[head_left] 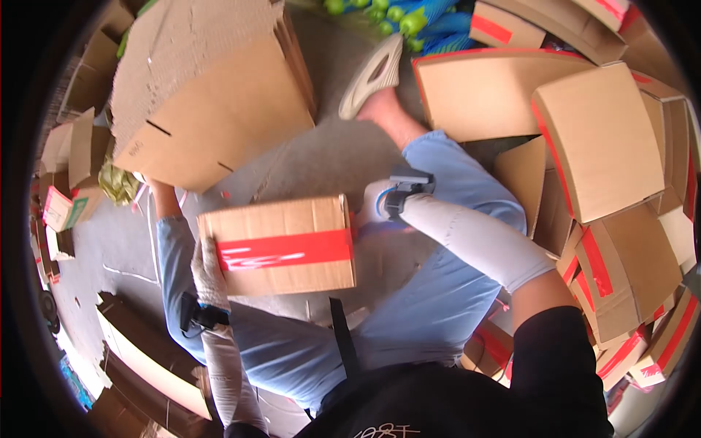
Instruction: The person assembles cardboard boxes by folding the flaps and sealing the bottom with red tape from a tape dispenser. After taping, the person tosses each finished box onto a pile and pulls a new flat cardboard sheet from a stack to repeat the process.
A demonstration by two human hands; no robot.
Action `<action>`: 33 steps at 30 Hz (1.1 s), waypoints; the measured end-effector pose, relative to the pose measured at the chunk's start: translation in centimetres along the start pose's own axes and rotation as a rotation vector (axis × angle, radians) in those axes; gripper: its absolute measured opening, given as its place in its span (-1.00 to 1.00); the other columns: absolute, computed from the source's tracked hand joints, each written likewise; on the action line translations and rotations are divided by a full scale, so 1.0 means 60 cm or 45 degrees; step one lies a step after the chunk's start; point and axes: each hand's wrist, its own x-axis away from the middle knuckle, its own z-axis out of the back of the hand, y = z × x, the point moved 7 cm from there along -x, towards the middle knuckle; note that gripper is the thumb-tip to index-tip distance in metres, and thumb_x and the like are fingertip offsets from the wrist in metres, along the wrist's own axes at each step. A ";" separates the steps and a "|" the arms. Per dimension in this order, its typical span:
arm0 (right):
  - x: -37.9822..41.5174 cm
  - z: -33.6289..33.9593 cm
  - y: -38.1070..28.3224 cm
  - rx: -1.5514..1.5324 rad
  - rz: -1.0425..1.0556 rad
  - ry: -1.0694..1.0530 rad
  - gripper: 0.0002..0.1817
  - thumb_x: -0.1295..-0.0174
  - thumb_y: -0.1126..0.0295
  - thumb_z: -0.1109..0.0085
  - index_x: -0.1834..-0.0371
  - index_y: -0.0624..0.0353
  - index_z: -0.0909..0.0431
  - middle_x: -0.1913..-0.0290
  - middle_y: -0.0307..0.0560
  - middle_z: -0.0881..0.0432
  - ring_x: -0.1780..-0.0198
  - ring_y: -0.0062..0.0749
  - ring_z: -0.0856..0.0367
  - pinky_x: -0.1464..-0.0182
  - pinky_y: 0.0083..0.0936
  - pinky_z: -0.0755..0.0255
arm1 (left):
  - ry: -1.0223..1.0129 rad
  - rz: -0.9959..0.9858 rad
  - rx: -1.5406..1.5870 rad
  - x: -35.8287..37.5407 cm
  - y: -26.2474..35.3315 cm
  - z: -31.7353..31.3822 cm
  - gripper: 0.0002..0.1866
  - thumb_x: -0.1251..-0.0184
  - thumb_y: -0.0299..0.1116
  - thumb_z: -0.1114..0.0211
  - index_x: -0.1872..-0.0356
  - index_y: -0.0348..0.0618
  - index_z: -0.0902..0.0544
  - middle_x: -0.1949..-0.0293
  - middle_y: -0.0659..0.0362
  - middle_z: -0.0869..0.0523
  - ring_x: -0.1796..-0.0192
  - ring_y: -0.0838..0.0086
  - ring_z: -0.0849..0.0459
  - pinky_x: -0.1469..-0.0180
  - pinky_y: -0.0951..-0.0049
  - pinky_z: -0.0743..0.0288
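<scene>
A cardboard box [285,281] with a band of red tape across its side is held up between my legs. My gloved left hand [209,271] grips its left end, fingers pressed along the side. At the right end is my gloved right hand [374,203], closed and blurred by motion. A smeared red and blue thing [383,228] shows at that hand, too blurred to name. The right fingertips are partly hidden.
A stack of flat cardboard [219,109] stands ahead on the left. Red-taped boxes [599,146] are piled on the right. Blue and green items [416,22] lie at the top. Cardboard pieces [150,358] and a white strap [131,274] lie on the left floor.
</scene>
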 end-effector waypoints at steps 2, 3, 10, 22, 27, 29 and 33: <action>-0.011 -0.001 -0.014 -0.029 0.009 0.093 -0.25 -0.14 -0.37 -0.11 0.06 0.17 -0.69 0.18 0.23 -0.71 0.05 0.07 -0.69 -0.03 -0.15 -0.47 | -0.035 0.012 0.024 0.002 0.009 -0.007 -0.46 -0.58 -0.04 -0.10 -0.22 -0.39 -0.53 0.02 0.15 -0.69 -0.01 0.57 -0.58 -0.11 0.49 -0.47; -0.015 -0.013 -0.025 -0.051 0.006 0.179 -0.27 -0.15 -0.35 -0.12 0.07 0.17 -0.69 0.20 0.23 -0.71 0.07 0.07 -0.69 -0.02 -0.15 -0.47 | -0.044 0.017 0.036 0.006 0.016 -0.011 -0.46 -0.58 -0.05 -0.10 -0.23 -0.39 -0.52 0.01 0.14 -0.69 -0.03 0.57 -0.58 -0.13 0.48 -0.47; 0.136 -0.055 0.038 -0.906 0.014 1.086 -0.36 -0.22 -0.23 -0.16 0.06 0.21 -0.64 0.28 0.23 -0.71 0.17 0.11 -0.71 0.05 -0.11 -0.51 | -0.107 0.111 0.369 0.007 -0.055 0.007 -0.55 -0.57 -0.26 -0.11 -0.32 -0.34 -0.43 -0.04 0.14 -0.67 -0.05 0.53 -0.63 -0.09 0.51 -0.53; 0.463 -0.073 -0.085 -1.234 0.438 1.832 -0.49 -0.17 0.33 -0.38 -0.19 0.19 -0.50 0.07 -0.01 -0.69 0.00 -0.21 -0.67 -0.09 -0.33 -0.49 | -0.345 -0.322 0.313 0.167 0.077 0.008 -0.19 -0.20 -0.47 -0.48 -0.45 -0.21 -0.25 -0.29 0.13 -0.50 -0.31 0.37 -0.49 -0.37 0.32 -0.35; 0.629 0.073 -0.017 -1.004 0.362 2.363 -0.41 -0.13 0.25 -0.46 -0.15 0.30 -0.44 0.12 0.11 -0.67 0.11 -0.07 -0.68 -0.02 -0.23 -0.52 | -0.286 -0.689 0.317 -0.022 0.342 -0.207 -0.51 -0.28 -0.50 -0.40 -0.19 -0.32 -0.44 -0.07 0.08 -0.65 -0.09 0.34 -0.65 -0.20 0.34 -0.52; 0.670 0.197 -0.011 -0.661 0.152 2.553 -0.41 -0.15 0.18 -0.46 -0.11 0.32 -0.46 0.10 0.12 -0.68 0.10 -0.12 -0.68 0.01 -0.24 -0.52 | -0.365 -0.999 0.436 -0.095 0.482 -0.305 -0.35 -0.36 -0.38 -0.35 -0.39 -0.34 -0.29 -0.26 -0.13 -0.53 -0.30 0.23 -0.53 -0.32 0.32 -0.42; 0.656 0.288 0.033 -1.211 0.453 2.396 -0.46 -0.20 0.21 -0.43 -0.10 0.37 -0.49 0.05 0.09 -0.68 0.08 -0.21 -0.66 -0.03 -0.29 -0.51 | -0.003 -1.004 -0.510 -0.167 0.539 -0.308 -0.14 -0.21 -0.16 -0.42 -0.46 -0.30 -0.23 -0.39 -0.12 -0.41 -0.45 0.06 -0.36 -0.46 0.25 -0.25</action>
